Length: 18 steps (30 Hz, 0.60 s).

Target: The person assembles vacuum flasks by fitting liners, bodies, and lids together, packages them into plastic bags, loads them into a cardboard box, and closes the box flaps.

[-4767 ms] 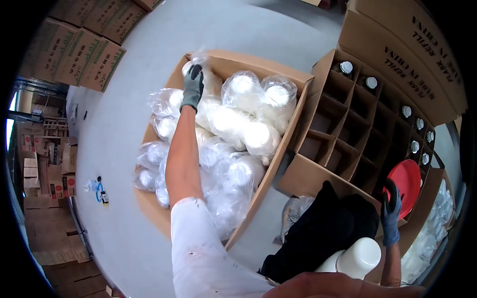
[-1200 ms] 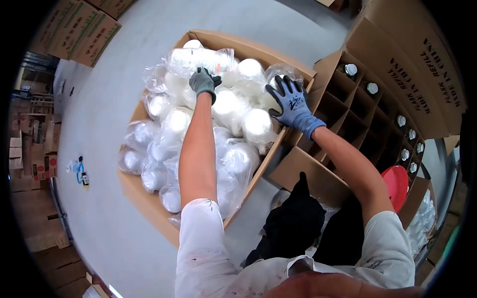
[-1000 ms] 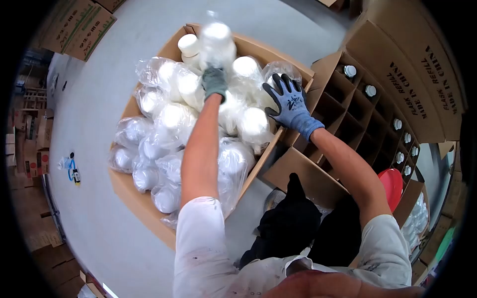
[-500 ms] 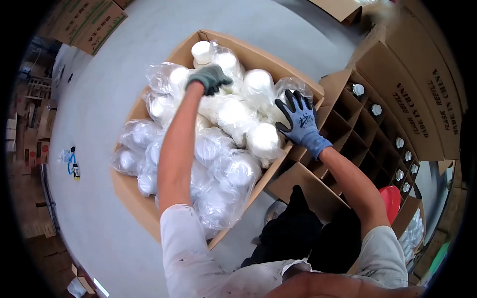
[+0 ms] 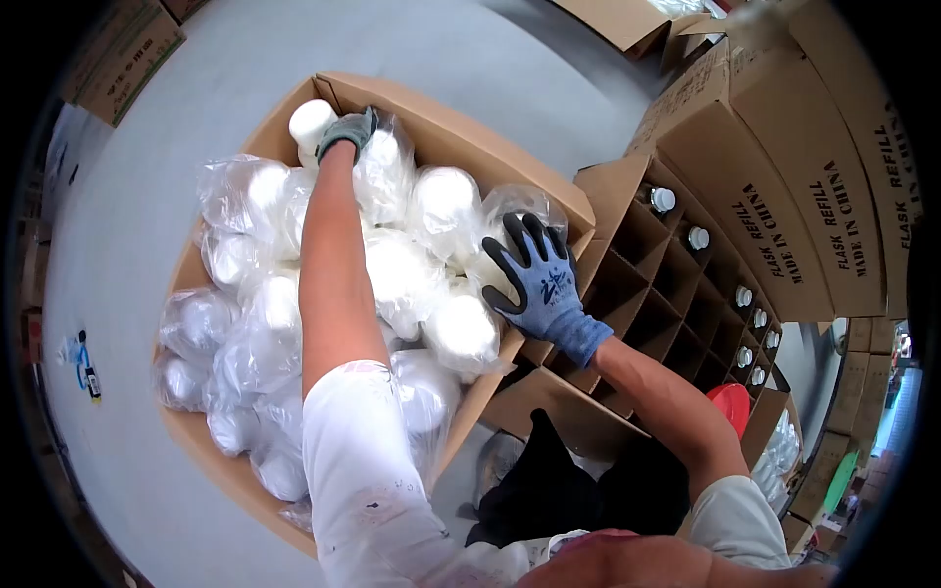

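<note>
My left hand (image 5: 348, 134), in a grey-green glove, reaches into the far corner of a large open carton (image 5: 451, 118). It lies between an unbagged white bottle-shaped piece (image 5: 312, 122) and a white piece in a clear bag (image 5: 384, 167); its fingertips are mostly hidden, so I cannot tell whether it grips anything. My right hand (image 5: 544, 284), in a blue glove with black fingers, is spread over a bagged piece (image 5: 524, 208) at the carton's right side. Several more white rounded pieces in clear plastic bags (image 5: 402, 274) fill the carton.
Right of the carton stands a divided cardboard box (image 5: 655, 279) holding several silvery-topped pieces (image 5: 698, 237) in its cells. Behind it rises a printed carton (image 5: 745, 167). A red object (image 5: 728, 407) sits near my right forearm. A blue-and-yellow item (image 5: 88, 367) lies on the floor at left.
My left hand has moved from above the bagged pieces to the carton's far corner, beside the unbagged white piece. My right hand stays spread by the carton's right side. The view has shifted.
</note>
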Each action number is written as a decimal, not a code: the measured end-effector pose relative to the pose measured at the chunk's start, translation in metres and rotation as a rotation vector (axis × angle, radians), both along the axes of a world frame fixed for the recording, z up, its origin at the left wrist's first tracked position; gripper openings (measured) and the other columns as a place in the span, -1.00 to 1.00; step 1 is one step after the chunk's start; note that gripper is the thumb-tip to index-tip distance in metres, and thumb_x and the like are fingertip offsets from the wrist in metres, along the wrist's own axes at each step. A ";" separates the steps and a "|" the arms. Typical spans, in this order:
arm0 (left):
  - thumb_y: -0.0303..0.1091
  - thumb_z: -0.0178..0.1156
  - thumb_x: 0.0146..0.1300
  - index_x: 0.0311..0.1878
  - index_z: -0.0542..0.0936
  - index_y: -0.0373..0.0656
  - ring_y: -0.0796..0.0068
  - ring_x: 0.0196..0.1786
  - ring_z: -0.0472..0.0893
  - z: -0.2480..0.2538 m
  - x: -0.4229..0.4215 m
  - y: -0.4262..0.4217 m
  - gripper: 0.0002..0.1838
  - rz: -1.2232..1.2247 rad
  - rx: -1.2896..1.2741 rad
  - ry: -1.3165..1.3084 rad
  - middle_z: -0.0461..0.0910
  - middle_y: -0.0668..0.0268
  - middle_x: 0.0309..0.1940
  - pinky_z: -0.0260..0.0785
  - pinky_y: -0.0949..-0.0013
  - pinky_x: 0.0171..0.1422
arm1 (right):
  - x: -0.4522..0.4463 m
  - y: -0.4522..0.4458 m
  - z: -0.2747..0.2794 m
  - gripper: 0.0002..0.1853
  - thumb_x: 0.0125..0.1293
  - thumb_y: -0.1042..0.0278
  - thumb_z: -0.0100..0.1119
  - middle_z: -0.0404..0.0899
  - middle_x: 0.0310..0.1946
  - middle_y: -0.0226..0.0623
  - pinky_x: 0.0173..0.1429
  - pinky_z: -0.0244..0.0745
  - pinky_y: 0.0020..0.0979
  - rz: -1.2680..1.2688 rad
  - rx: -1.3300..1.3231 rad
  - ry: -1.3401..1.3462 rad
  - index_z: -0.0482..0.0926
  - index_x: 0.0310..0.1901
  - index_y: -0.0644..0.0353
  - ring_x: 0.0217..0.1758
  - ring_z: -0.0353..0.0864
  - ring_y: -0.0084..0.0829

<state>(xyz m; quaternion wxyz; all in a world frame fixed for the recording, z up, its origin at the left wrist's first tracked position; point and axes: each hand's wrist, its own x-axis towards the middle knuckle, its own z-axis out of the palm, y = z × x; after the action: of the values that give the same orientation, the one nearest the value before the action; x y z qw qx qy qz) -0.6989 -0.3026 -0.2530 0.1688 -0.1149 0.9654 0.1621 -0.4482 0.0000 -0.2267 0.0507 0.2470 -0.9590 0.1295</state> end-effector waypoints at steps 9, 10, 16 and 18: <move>0.21 -0.33 0.35 0.32 0.39 -0.03 0.10 0.44 0.22 -0.029 -0.022 -0.012 -0.32 -0.058 -0.216 -0.140 0.22 0.16 0.40 -0.01 0.05 0.49 | -0.003 0.000 0.001 -0.34 0.11 -0.11 0.22 0.12 0.40 -0.09 0.42 0.00 0.07 0.014 0.004 0.026 0.38 0.27 -0.16 0.43 0.09 0.03; 0.22 -0.35 0.37 0.24 0.47 -0.11 0.04 0.36 0.32 -0.046 -0.029 -0.022 -0.30 0.006 -0.173 -0.031 0.34 0.09 0.31 0.10 0.00 0.42 | -0.004 -0.001 0.000 -0.34 0.11 -0.11 0.22 0.12 0.40 -0.10 0.43 0.00 0.07 0.021 0.001 0.038 0.38 0.27 -0.16 0.43 0.09 0.02; 0.20 -0.35 0.36 0.05 0.58 -0.27 -0.07 0.19 0.48 0.080 0.003 -0.026 -0.26 0.267 -0.021 0.230 0.54 -0.07 0.06 0.24 -0.05 0.30 | -0.007 -0.004 -0.009 -0.33 0.11 -0.16 0.16 0.07 0.43 -0.11 0.45 -0.08 0.10 -0.004 0.001 0.007 0.39 0.27 -0.14 0.48 0.02 0.01; 0.17 -0.33 0.36 -0.33 0.67 -0.29 -0.01 -0.21 0.66 0.108 0.023 -0.031 -0.27 0.213 -0.287 0.650 0.65 -0.02 -0.44 0.41 0.03 0.00 | -0.007 -0.003 -0.010 -0.31 0.10 -0.18 0.14 0.04 0.44 -0.09 0.46 -0.11 0.13 0.001 -0.009 -0.014 0.39 0.28 -0.13 0.49 -0.01 0.00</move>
<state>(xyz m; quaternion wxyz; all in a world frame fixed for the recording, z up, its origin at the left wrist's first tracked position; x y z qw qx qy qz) -0.6761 -0.3335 -0.1454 -0.1826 -0.1798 0.9641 0.0696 -0.4552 -0.0028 -0.2369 0.0448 0.2465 -0.9586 0.1355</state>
